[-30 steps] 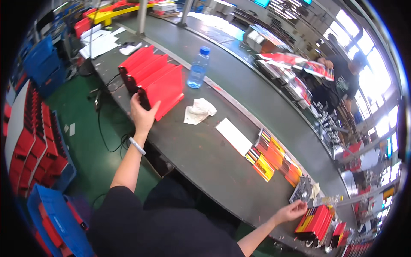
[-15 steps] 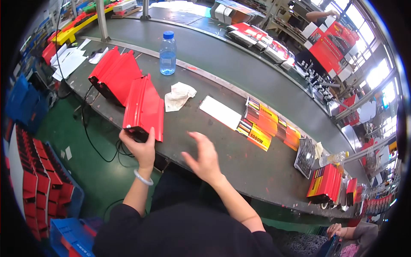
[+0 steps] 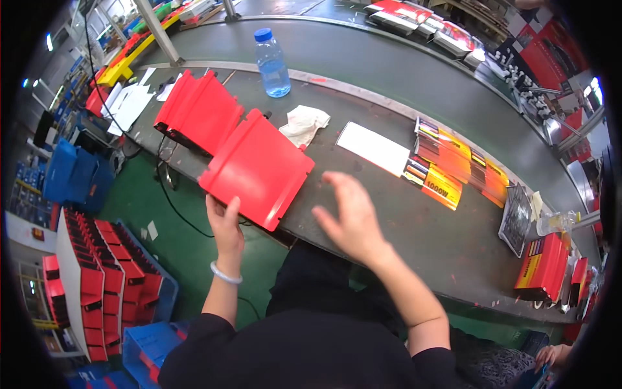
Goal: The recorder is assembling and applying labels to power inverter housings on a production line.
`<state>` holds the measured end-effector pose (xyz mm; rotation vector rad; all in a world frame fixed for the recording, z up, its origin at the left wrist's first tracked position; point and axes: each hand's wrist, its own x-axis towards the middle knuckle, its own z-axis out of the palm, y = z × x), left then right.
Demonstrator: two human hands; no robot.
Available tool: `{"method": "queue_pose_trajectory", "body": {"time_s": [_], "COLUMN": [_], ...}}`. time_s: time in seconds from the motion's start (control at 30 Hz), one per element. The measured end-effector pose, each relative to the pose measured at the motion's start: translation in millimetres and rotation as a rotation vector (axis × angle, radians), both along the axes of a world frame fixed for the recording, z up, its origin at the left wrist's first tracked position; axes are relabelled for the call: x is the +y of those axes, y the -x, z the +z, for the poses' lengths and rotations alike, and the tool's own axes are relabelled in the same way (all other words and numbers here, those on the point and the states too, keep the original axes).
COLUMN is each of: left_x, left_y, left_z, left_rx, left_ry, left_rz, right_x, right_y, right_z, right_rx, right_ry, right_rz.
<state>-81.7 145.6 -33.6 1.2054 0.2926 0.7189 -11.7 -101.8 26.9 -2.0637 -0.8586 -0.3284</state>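
A red metal casing (image 3: pixel 262 170) is tilted at the near edge of the workbench, its broad flat face turned toward me. My left hand (image 3: pixel 225 228) grips its lower left edge, thumb on the face and the other fingers partly behind it. To the right of the casing, my right hand (image 3: pixel 353 217) hovers over the bench with fingers apart and nothing in it. Close behind the held casing stand more red casings (image 3: pixel 201 113). A crumpled white cloth (image 3: pixel 304 124) lies just beyond its upper corner.
A blue-capped water bottle (image 3: pixel 273 68) stands at the bench's back rail. Rightward lie a white sheet (image 3: pixel 372 148), orange-yellow printed labels (image 3: pixel 447 185), a dark tray (image 3: pixel 516 220) and another red unit (image 3: pixel 544 269). Stacked red casings (image 3: pixel 107 285) stand at lower left. A co-worker's hand (image 3: pixel 551 355) shows lower right.
The held casing has been turned so its broad face shows instead of its end. My left hand keeps its grip, and my right hand stays open beside it. The whole view has shifted.
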Motion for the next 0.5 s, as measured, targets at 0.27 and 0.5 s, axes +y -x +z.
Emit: {"method": "queue_pose_trajectory", "body": {"time_s": [0.27,0.5], "left_x": [19.9,27.9], "left_y": [12.1,20.7], "left_z": [1.7,-0.2], "left_rx": [0.019,-0.003], "left_ry": [0.3,0.326], "left_rz": [-0.108,-0.157], "right_x": [58.3,89.0], "right_y": [-159.8,-201.3], "right_z": [-31.4,-55.0], "right_rx": [-0.163,-0.306], "right_ry": [0.203,0.364], "right_rz": [-0.138,-0.069]}}
